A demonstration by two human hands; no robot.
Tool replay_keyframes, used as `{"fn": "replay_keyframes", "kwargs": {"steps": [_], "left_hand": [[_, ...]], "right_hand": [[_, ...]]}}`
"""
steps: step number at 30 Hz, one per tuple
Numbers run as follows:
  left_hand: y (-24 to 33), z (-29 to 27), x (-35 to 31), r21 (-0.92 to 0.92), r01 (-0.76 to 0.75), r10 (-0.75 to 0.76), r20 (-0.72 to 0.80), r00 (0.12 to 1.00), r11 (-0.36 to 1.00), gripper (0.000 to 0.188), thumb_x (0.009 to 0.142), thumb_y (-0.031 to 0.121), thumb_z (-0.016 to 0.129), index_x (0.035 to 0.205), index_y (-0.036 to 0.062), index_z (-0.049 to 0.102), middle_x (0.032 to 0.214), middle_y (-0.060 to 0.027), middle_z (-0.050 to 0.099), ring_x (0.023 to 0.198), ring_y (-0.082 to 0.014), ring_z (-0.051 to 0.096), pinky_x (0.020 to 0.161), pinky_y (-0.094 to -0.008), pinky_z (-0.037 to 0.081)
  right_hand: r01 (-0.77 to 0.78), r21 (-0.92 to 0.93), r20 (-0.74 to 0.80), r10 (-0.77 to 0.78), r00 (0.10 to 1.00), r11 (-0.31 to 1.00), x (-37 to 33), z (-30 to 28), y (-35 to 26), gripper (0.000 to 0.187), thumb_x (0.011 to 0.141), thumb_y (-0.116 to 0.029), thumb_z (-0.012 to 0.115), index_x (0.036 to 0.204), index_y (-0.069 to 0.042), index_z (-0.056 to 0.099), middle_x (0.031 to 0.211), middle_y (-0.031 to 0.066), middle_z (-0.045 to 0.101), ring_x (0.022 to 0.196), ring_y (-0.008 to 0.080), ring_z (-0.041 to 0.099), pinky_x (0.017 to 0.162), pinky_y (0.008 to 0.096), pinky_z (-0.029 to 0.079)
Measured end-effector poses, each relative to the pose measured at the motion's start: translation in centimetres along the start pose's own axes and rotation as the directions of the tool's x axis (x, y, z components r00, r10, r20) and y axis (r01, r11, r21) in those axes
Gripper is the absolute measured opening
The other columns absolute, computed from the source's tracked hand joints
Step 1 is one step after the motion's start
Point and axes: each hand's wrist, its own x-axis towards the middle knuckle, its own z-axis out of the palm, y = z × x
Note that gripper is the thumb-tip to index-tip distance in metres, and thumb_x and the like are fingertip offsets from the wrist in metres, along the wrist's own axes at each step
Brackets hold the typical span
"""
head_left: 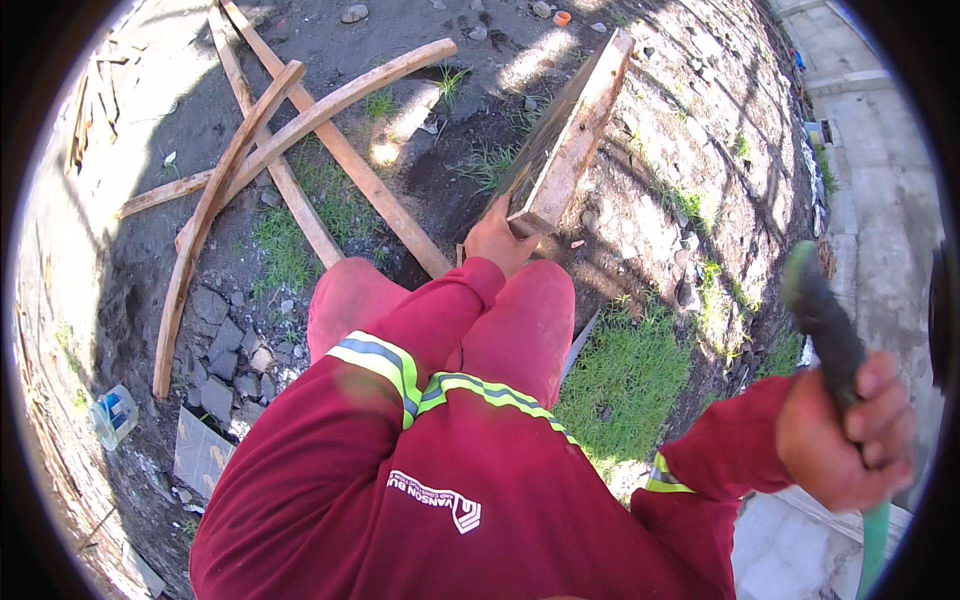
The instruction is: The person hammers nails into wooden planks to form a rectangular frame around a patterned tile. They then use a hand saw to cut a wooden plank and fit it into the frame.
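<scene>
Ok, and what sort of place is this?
Outdoors, perhaps a building site: wooden beams lie crossed on dirt, grey rubble sits near them, and concrete runs along the right side.

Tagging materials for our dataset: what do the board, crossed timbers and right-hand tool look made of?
Board in the left hand: bare, rough wood; pale, blotchy edge. Crossed timbers: unfinished wood; brown, uncoated-looking faces. Tool in the right hand: dark, perhaps rubber or metal; green lower part possibly plastic; blur leaves both open.
</scene>
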Motion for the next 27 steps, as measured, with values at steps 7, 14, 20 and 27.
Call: {"fn": "replay_keyframes", "kwargs": {"steps": [7,14,20,27], "left_hand": [[0.3,-0.1,0.6,-0.006,-0.090,0.089,-0.053,0.995,0.996,0.079,0.066,0.023,0.077,0.136,0.0043,0.046,0.112,-0.0197,0.066,0.101,-0.0339,0.065,0.088,-0.0396,0.052],[3.7,-0.5,7.9,-0.042,-0.277,0.276,-0.019,0.961,0.960,0.079,0.066,0.020,0.074,0.136,-0.0004,0.045,0.116,-0.0247,0.062,0.106,-0.0370,0.062,0.092,-0.0409,0.050],[8.0,-0.7,11.6,0.027,-0.501,0.470,0.306,0.828,0.865,0.083,0.068,0.016,0.073,0.143,0.0084,0.038,0.131,-0.0224,0.053,0.119,-0.0372,0.054,0.100,-0.0410,0.045],[3.5,6.4,4.9,0.251,-0.846,0.640,0.562,0.523,0.471,0.078,0.072,0.015,0.070,0.144,0.0192,0.040,0.144,-0.0162,0.043,0.134,-0.0357,0.040,0.110,-0.0507,0.032]], "right_hand": [[-0.659,-0.723,0.023,0.960,0.280,0.209,-15.1,-8.9,6.8,0.041,0.086,-0.022,0.069,0.116,0.001,0.054,0.100,0.0196,0.061,0.092,0.0235,0.059,0.080,0.0362,0.045],[-0.908,-0.334,-0.243,0.908,0.342,0.253,-20.8,-11.2,6.6,0.015,0.090,-0.008,0.065,0.086,-0.004,0.052,0.061,-0.0008,0.051,0.045,0.0067,0.046,0.041,0.0248,0.035],[-0.979,-0.197,-0.415,0.901,0.126,0.046,-33.5,-14.7,3.9,0.017,0.087,-0.008,0.067,0.083,-0.004,0.051,0.058,-0.0003,0.049,0.041,0.0094,0.045,0.039,0.0276,0.035],[-0.943,-0.254,-0.614,0.789,-0.013,-0.214,-43.9,-16.7,1.4,0.019,0.084,-0.012,0.069,0.080,-0.002,0.053,0.060,0.0045,0.053,0.044,0.0134,0.047,0.043,0.0325,0.038]]}}
